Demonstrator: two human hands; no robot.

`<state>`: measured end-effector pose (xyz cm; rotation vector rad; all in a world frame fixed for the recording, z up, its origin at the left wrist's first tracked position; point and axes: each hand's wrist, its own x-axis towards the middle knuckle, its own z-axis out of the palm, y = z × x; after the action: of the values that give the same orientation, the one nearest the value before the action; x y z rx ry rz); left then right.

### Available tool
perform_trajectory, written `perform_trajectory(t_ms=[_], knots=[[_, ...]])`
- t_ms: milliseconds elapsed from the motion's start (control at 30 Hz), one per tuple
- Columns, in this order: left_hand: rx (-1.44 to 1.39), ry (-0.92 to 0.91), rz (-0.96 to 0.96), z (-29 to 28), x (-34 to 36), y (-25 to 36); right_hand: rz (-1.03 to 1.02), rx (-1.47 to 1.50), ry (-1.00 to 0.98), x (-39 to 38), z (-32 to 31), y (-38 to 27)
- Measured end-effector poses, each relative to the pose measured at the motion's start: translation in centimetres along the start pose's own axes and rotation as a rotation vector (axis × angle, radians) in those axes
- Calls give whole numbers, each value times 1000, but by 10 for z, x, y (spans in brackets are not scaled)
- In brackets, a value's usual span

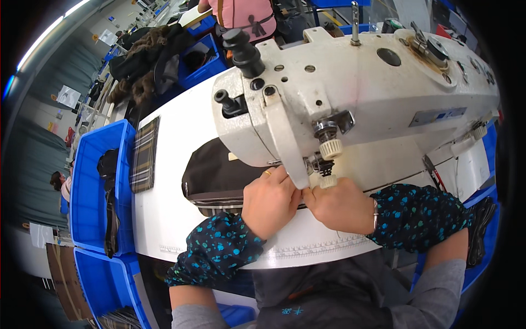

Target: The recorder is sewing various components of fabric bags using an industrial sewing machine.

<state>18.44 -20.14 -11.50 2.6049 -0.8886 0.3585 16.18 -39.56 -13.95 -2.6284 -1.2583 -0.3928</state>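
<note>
A workroom with heaped dark garments and blue bins lay behind a white counter (170,219), with one blue bin (90,189) at 9 o'clock from the hands and a folded plaid cloth (145,156) nearer 10 o'clock. At 1 o'clock stood a pale sewing machine (356,88), its head overhanging the fingertips; red-handled snips (433,173) lay between 2 and 3 o'clock. The dark fabric piece (211,167) rested on the counter at 10 o'clock, its near edge, with a zipper (216,199) along it, running under the left hand. Good handling there, in my judgement, called for keeping that edge flat and the layers even, steering with light pressure rather than pulling, and holding the fingers well off the needle area, which the machine head hid. The left hand (270,200) lay palm down over the right end of the piece, its forearm coming in from 7 o'clock. The right hand (341,206) met it just beneath the head, fingers curled narrow and knuckles up, its forearm coming from 4 o'clock. The two thumbs and forefingers nearly touched; whether either hand actually pinched the fabric, I could not tell.
</note>
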Motion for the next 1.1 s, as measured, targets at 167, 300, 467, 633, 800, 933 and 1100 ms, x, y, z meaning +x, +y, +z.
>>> perform_trajectory(t_ms=[167, 300, 467, 633, 800, 933, 1100], knots=[[42, -38, 22, -19, -10, 7, -20, 10, 113, -2, 1, 1], [124, 53, 83, -17, -15, 9, -59, 72, 103, -5, 0, -1], [63, 4, 50, -8, -15, 6, -69, 73, 105, -6, 1, -2], [65, 4, 48, -7, -15, 5, -72, 83, 96, -6, 2, -2], [79, 39, 68, -9, -12, 7, -47, 89, 109, -5, 1, -3], [72, 18, 47, -12, -12, 11, -59, 103, 110, -4, 2, -1], [106, -33, -7, -11, -5, 8, 9, 51, 46, 2, 7, 4]])
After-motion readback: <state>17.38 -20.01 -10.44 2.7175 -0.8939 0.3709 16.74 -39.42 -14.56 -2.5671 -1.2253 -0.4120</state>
